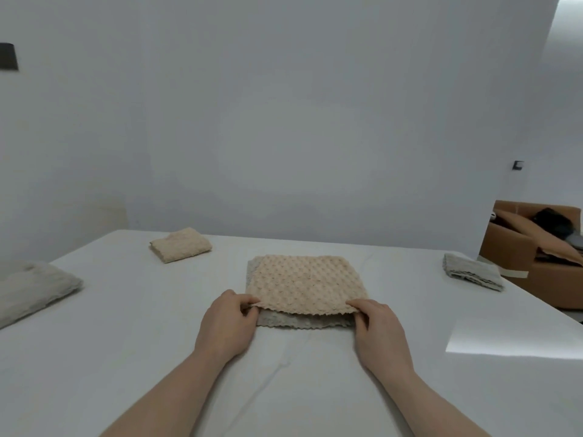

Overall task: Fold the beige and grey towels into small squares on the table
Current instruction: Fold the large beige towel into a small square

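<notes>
Pinching the near corners of the beige towel at table centre: left hand and right hand clamped on its raised edge, over the grey towel. Soft, light, floppy by the look; best gripped at corners, moved together.

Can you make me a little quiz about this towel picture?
1. True or false: both hands pinch the near edge of the beige towel.
2. What lies under that towel? A) a grey towel B) a plate C) a book
3. Fill in: the folded grey towel sits on the table's far ____ side.

Key: 1. True: the left hand and right hand each grip a near corner. 2. A, the grey towel under it peeks out. 3. Right; a folded beige towel sits far left.
</notes>
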### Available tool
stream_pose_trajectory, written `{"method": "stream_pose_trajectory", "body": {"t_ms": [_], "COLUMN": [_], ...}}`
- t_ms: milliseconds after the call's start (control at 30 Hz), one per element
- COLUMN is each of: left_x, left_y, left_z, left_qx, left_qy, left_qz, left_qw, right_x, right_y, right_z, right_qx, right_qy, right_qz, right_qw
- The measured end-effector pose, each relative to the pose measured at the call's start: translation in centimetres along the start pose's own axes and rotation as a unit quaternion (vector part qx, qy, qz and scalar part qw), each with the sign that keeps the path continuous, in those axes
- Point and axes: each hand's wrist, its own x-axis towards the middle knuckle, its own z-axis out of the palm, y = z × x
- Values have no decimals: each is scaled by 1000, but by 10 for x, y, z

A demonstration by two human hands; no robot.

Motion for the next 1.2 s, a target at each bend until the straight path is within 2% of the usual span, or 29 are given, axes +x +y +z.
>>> {"method": "stream_pose_trajectory", "body": {"t_ms": [200, 400, 567, 700, 933, 1033, 1200], "left_x": [-5, -11, -17, -18, -14, -12, -14], "left_y": [8, 11, 17, 16, 12, 12, 11], "left_z": [-6, -6, -8, -9, -6, -4, -5], "left_qx": [-56, -13, 16, 14, 35, 48, 47], "left_qy": [54, 98, 67, 18, 34, 53, 57], "left_qz": [6, 51, 87, 95, 93, 86, 83], "left_qw": [997, 994, 994, 995, 994, 994, 994], "right_x": [0, 0, -3, -3, -1, 0, 4], "right_y": [0, 0, -6, -9, -2, 0, -1], "right_z": [-1, -2, -2, -5, 0, 0, -8], "right_qx": [35, 64, 36, 44, -34, -63, 24], "right_qy": [28, 49, 2, 11, 3, 30, 75], "right_qz": [0, 9, 20, 47, 28, 42, 107], "right_qw": [999, 997, 999, 998, 999, 997, 991]}}
